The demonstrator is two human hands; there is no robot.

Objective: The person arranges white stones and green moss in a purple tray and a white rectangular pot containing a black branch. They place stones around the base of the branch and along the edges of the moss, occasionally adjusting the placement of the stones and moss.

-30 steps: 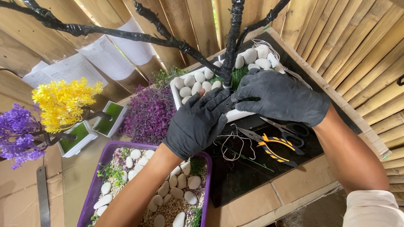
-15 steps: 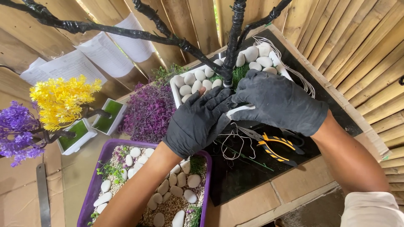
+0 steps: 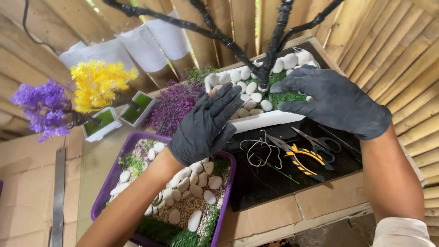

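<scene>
Both of my hands wear black gloves. My left hand (image 3: pixel 206 126) rests on the near left corner of a white rectangular planter (image 3: pixel 267 120), fingers spread, holding nothing. My right hand (image 3: pixel 336 100) lies flat on the planter's right side, fingers apart, pressing the green moss (image 3: pixel 288 97) and white pebbles (image 3: pixel 250 88) inside. A black-wrapped artificial tree trunk (image 3: pixel 274 45) rises from the planter between my hands, with bare branches spreading overhead.
A purple tray (image 3: pixel 109 180) with pebbles, gravel and moss sits under my left forearm. Pliers (image 3: pixel 299 158), scissors (image 3: pixel 320 142) and loose wire (image 3: pixel 256 148) lie on a black mat (image 3: pixel 274 180). Purple foliage (image 3: pixel 173 107), small yellow (image 3: pixel 98 82) and purple (image 3: pixel 41 105) flower trees stand left. Bamboo wall behind.
Both hands have drawn apart and shifted onto the planter's two sides. My right hand moved from the front rim up onto the moss and pebbles.
</scene>
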